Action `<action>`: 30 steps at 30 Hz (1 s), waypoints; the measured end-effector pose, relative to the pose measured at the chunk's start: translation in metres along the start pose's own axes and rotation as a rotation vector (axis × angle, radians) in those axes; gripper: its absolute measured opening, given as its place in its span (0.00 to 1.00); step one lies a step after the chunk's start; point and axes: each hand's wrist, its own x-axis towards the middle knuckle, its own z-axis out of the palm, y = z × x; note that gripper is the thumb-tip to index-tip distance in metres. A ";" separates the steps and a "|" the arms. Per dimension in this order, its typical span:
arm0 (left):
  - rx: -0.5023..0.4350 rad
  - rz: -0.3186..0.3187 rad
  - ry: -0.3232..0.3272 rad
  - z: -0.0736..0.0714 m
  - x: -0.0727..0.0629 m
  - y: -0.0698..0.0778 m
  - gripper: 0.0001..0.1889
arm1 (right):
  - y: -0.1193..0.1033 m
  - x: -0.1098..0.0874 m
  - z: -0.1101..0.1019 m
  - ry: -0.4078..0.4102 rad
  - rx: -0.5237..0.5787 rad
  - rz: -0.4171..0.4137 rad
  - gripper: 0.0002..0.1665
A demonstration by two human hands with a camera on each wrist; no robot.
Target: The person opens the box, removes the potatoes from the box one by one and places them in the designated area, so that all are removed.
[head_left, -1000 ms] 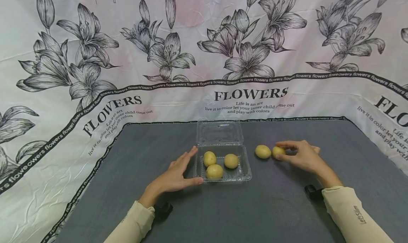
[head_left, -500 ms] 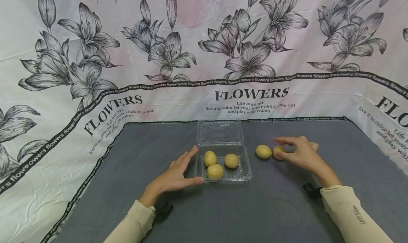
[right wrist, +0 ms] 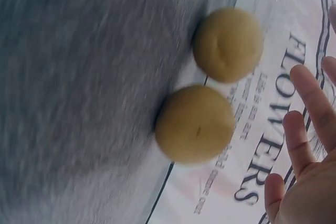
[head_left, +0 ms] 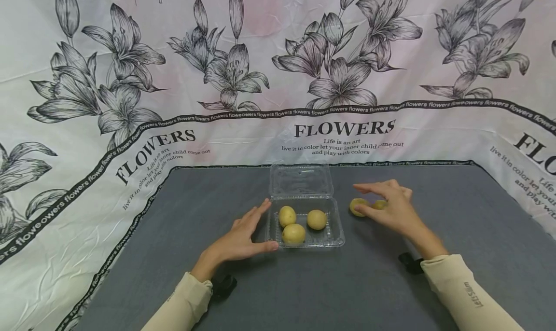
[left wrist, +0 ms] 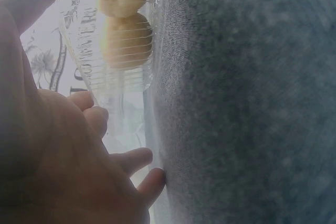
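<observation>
A clear plastic clamshell box (head_left: pixel 334 237) stands with its lid up, three small yellow potatoes in it: one at the left (head_left: pixel 287 216), a potato in front (head_left: pixel 293 234) and a potato at the right (head_left: pixel 316 219). My left hand (head_left: pixel 236 241) lies along the box's left side, fingers extended, thumb by the front corner. To the right of the box, two more potatoes rest on the table. Over them hovers my right hand (head_left: pixel 393 208), thumb and fingers apart, nearest the left potato (head_left: pixel 356 207) and partly hiding the right potato (head_left: pixel 381 204). The right wrist view shows both potatoes (right wrist: pixel 195 124) apart from the fingers (right wrist: pixel 310 93).
A grey cloth-covered table (head_left: pixel 330 287) carries everything. The raised transparent lid (head_left: pixel 300 180) leans back toward a white flower-printed backdrop (head_left: pixel 243 140) along the table's rear edge. Black wrist straps (head_left: pixel 410 263) hang at the sleeves.
My right hand has left the right-hand potato on the table and shifted left toward the other loose potato. The left hand and the box keep their places.
</observation>
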 end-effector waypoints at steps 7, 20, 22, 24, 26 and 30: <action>-0.002 -0.001 0.000 0.000 0.000 0.001 0.55 | -0.012 0.001 0.013 -0.029 0.047 -0.058 0.30; -0.005 -0.013 -0.007 -0.002 -0.001 0.002 0.55 | -0.025 0.007 0.031 -0.121 0.081 -0.112 0.31; -0.005 -0.010 -0.007 -0.002 -0.001 0.002 0.55 | -0.026 0.007 0.034 -0.132 0.088 -0.130 0.31; -0.006 -0.006 -0.009 -0.001 -0.001 0.002 0.55 | -0.027 0.007 0.038 -0.135 0.084 -0.141 0.30; -0.007 -0.002 -0.011 -0.001 -0.001 0.002 0.55 | -0.027 0.005 0.041 -0.134 0.075 -0.152 0.30; -0.006 0.000 -0.013 -0.001 -0.001 0.002 0.55 | -0.030 0.005 0.046 -0.143 0.086 -0.162 0.30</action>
